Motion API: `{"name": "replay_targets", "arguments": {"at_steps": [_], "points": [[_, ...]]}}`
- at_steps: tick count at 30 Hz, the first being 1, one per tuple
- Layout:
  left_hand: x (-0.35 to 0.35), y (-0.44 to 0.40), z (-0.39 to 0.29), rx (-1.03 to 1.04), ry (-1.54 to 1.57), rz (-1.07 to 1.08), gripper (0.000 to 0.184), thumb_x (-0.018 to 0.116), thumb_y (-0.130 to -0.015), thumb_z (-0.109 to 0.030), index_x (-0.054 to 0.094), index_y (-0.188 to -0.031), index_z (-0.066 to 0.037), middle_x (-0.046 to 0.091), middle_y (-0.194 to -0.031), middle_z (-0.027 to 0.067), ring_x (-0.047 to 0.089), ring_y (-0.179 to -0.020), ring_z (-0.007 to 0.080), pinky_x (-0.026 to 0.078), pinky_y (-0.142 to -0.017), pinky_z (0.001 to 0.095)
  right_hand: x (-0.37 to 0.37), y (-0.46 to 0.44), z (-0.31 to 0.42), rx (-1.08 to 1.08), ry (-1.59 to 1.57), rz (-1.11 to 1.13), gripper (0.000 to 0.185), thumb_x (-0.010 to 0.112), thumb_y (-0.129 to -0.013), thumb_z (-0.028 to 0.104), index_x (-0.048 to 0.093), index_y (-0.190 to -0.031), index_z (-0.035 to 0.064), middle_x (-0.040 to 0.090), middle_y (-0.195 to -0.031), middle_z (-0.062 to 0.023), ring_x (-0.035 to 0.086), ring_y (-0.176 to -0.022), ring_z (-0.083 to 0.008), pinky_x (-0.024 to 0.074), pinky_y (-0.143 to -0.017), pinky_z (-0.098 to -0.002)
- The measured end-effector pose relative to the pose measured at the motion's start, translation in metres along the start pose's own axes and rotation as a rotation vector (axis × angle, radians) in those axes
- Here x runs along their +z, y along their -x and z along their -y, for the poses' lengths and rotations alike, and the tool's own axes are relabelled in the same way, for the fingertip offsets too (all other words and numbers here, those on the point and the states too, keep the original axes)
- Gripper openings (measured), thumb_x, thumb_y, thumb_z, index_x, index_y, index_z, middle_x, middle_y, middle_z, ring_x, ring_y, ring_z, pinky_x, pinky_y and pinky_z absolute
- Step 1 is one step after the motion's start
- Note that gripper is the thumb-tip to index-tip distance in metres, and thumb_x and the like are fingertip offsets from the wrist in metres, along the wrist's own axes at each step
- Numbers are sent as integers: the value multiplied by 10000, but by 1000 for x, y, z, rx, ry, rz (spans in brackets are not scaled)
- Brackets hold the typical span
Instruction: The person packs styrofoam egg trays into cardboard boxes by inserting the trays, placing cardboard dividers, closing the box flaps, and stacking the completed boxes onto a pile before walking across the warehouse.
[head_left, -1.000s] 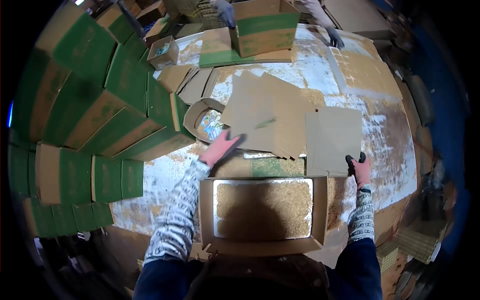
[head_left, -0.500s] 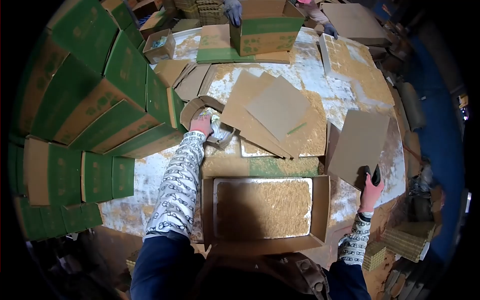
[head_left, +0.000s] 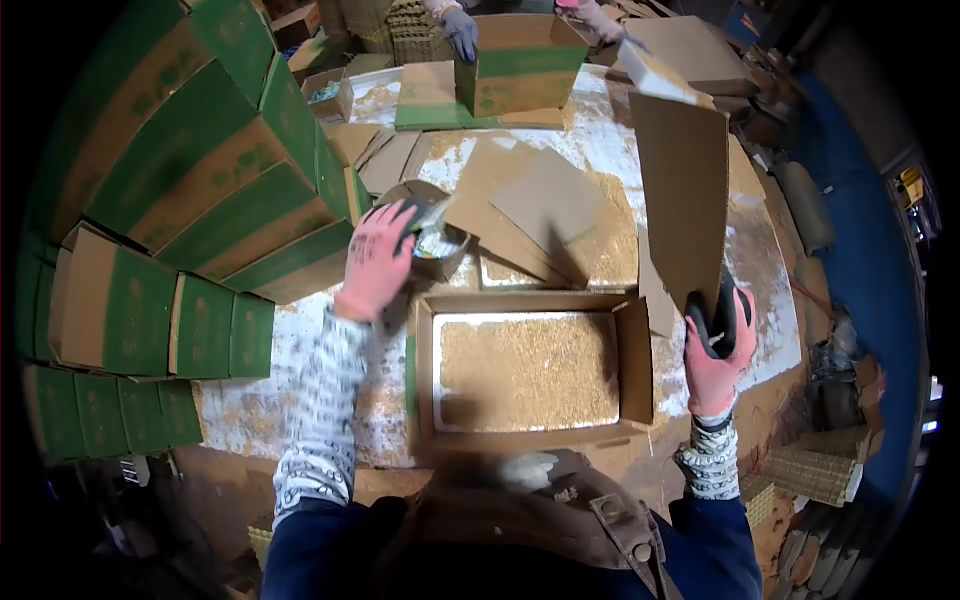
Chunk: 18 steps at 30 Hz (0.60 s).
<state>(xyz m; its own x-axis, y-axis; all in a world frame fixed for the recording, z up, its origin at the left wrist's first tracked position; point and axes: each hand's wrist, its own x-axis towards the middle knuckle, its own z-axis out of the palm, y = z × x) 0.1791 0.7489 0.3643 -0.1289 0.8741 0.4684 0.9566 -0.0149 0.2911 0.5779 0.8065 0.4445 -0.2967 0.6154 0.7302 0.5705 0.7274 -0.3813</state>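
My left hand (head_left: 374,262), in a pink glove with dark fingertips, hovers at the left rim of a small cardboard box (head_left: 452,262). Shiny clear and green packets (head_left: 432,238) show in that box, right beside my bent fingertips. Blur hides whether the fingers grip one. My right hand (head_left: 720,345) pinches the lower end of a brown cardboard sheet (head_left: 684,190), holding it raised and tilted. Between my hands sits an open carton (head_left: 422,375). Inside it lies a white-edged block or tray with a tan, grainy top (head_left: 535,370).
Green-and-brown cartons (head_left: 225,150) are stacked along the left. Loose cardboard sheets (head_left: 550,195) lie beyond my carton on the crumb-strewn table (head_left: 300,350). Across the table, another person's gloved hand (head_left: 461,34) holds an open carton (head_left: 520,70).
My left hand has drawn back from inside the small box to its left rim. My right hand has raised and turned the cardboard sheet more upright. The view has shifted slightly.
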Motion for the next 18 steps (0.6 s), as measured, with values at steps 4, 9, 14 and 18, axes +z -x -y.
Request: {"name": "replay_targets", "arguments": {"at_steps": [4,9,14,18], "points": [[-21,67,-113,341,35,309,436,618,-762,-193,530,-1165,-53,515,-1207,161,437,-1161,354,333,-1004,446,6,7,41,-277,-142,403,417,696,-531,69,605,-938,63,547,-1026,-169,582,-817,-328,493,-680,-385],[-72,97,-108,-2,-255,359,602,672,-742,-189,437,-1245,43,420,-1299,226,423,-1191,319,319,-1016,402,30,72,20,-426,-9,1265,426,627,-680,158,576,-1103,157,571,-1006,-57,572,-910,-242,473,-763,-360],[-45,146,-93,-396,307,89,569,694,-710,-182,488,-1209,-3,489,-1209,188,441,-1135,336,346,-985,408,20,60,0,-244,-323,1297,429,623,-774,258,554,-1183,149,544,-1213,-107,529,-1097,-284,419,-934,-365],[-32,151,-90,-318,296,75,517,669,-720,-160,501,-1184,-4,510,-1207,172,445,-1136,351,340,-993,416,-36,9,-60,589,-387,802,516,648,-735,-30,501,-1229,-2,578,-1169,-130,515,-1133,-187,455,-924,-295]]}}
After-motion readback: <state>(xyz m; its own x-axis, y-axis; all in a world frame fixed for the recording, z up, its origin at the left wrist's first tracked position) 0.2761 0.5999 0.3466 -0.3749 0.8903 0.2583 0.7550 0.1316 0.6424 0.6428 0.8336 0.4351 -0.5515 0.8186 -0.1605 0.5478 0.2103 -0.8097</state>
